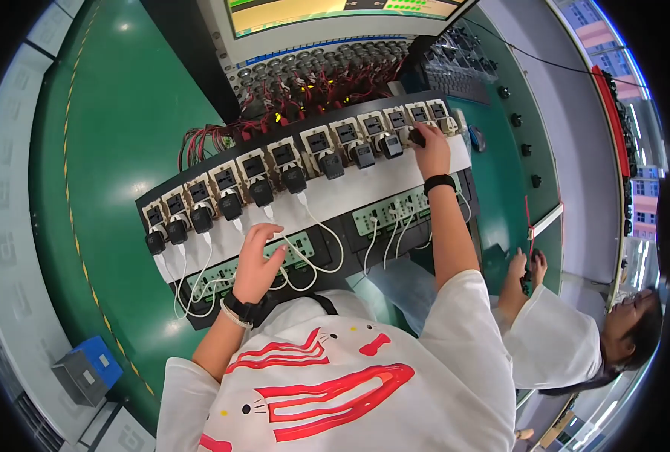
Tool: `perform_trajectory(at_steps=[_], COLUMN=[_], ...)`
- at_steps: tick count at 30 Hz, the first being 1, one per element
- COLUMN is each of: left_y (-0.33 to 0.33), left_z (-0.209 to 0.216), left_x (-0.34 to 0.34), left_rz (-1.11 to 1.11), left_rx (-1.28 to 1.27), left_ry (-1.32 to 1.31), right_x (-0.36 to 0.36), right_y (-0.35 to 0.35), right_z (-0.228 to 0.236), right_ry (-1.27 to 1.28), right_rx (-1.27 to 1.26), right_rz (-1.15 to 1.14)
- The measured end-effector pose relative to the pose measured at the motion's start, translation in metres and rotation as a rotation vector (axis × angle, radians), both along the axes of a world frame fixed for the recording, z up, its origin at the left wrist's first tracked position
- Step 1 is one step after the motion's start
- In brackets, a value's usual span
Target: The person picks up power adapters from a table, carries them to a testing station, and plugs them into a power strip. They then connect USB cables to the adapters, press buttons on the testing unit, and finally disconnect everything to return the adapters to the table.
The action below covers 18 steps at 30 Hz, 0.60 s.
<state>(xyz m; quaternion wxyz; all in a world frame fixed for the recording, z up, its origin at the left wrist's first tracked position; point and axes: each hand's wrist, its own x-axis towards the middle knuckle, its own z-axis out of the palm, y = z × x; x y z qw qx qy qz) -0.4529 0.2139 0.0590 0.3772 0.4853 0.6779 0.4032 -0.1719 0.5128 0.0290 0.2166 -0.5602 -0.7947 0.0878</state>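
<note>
A row of sockets (283, 154) runs along a long sloped panel in front of me. Several black power adapters (260, 191) sit plugged into it, and white cables hang from some of them. Near the right end, my right hand (432, 156) has its fingers closed round a black power adapter (416, 137) at a socket; the fingers partly cover it. My left hand (256, 265) hovers over the panel's lower edge, beside a green strip of ports (299, 248). Its fingers are bent and apart, with nothing visible in them.
Behind the sockets are bundled red wires (380, 79) and a monitor (335, 30). A keyboard (459, 83) and a mouse (477, 138) lie at the right. Another person (557, 339) works on the right with small black parts. A blue and grey bin (90, 369) stands lower left.
</note>
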Motion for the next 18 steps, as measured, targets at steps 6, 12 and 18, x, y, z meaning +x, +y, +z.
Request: perform_trajectory(at_steps=[6,12,18], left_y=[0.008,0.004,-0.014], left_z=[0.007,0.008,0.000], left_x=[0.009,0.005,-0.005], left_rz=[-0.039,-0.055,-0.036], left_rx=[0.035,0.062,0.033], left_ry=[-0.020,-0.024,-0.086], right_x=[-0.014,-0.010,-0.008], right_y=[-0.014,-0.010,-0.019], right_z=[-0.011,-0.022,-0.014], right_ry=[0.013,0.008,0.054], right_rx=[0.028,-0.047,-0.133], right_rz=[-0.162,-0.200,-0.277])
